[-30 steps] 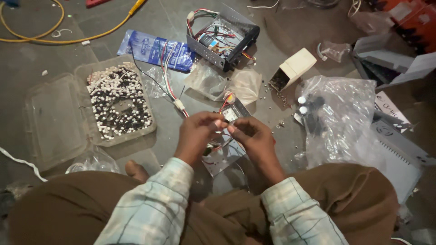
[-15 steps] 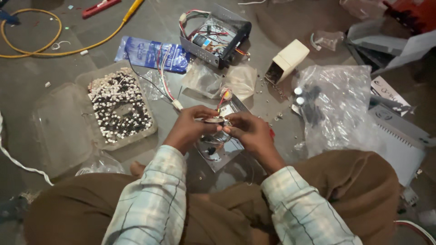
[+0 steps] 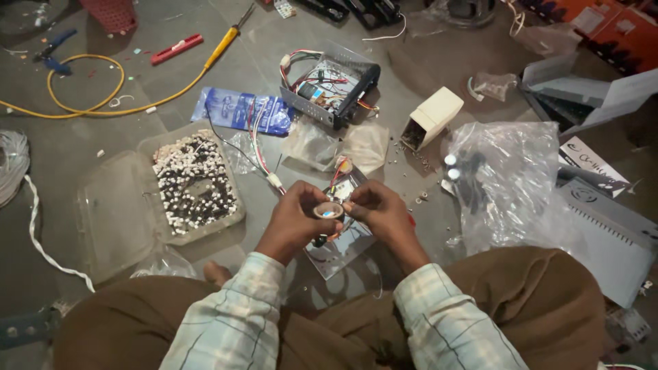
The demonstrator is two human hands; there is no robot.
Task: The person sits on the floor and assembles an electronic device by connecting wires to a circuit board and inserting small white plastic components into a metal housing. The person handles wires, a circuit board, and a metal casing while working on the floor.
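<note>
Over on the far left a coil of yellow cable (image 3: 75, 96) loops across the grey floor, and nearer in sits a clear plastic tray (image 3: 199, 185) heaped with small white and dark parts, its lid lying open beside it. The person sits cross-legged, and their left hand (image 3: 295, 223) comes up from a checked sleeve, fingers curled in and pinched against the near side of a small roll of tape (image 3: 329, 210). The roll is a dark ring with a pale inner edge, and it is held just above the lap, between both hands, over a small clear sheet that lies on the floor. It stands nearly on edge, its open centre facing up towards the head camera; being round it has no real long axis, though it reads as slightly wider left to right. The right hand (image 3: 380, 212) meets it from the other side, thumb and forefinger closed together at the roll's rim, though whether they hold a loose tape end I cannot tell. Red and white wires (image 3: 339, 171) show just behind the hands. Further back lies an open metal box of electronics (image 3: 329, 85), and to the right a crumpled clear plastic bag (image 3: 507, 178).
</note>
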